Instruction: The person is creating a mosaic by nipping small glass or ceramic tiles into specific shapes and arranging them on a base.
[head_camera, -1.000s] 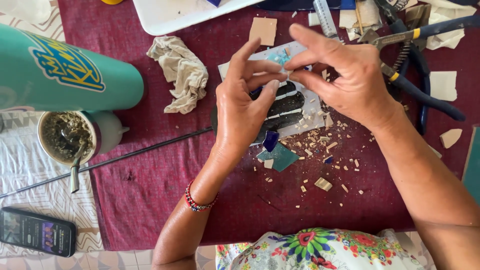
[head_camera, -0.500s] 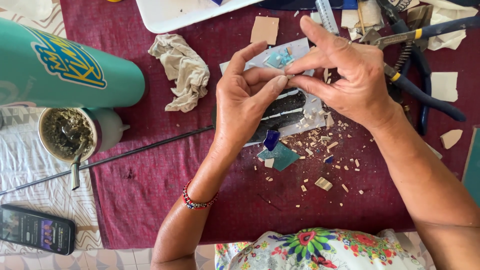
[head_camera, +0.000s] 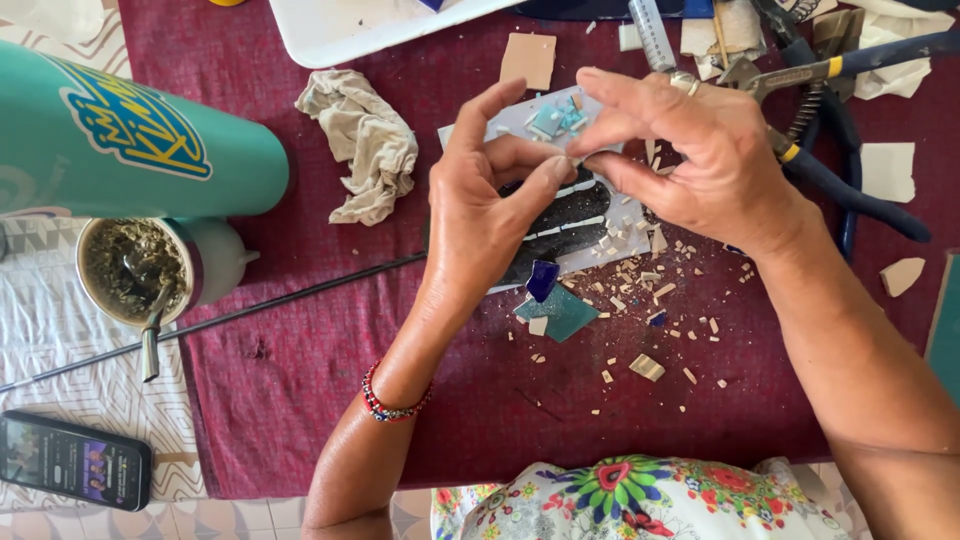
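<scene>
Both hands, left hand (head_camera: 490, 215) and right hand (head_camera: 690, 160), pinched shut fingertip-to-fingertip on tiny tile chip (head_camera: 577, 160) above mosaic panel (head_camera: 560, 215); few pieces laid, scraps (head_camera: 640, 300) loose below grip.

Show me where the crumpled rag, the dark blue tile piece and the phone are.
crumpled rag (head_camera: 360, 145), head view, middle of its folds.
dark blue tile piece (head_camera: 542, 279), head view, centre of its glossy face.
phone (head_camera: 72, 460), head view, middle of the screen.
</scene>
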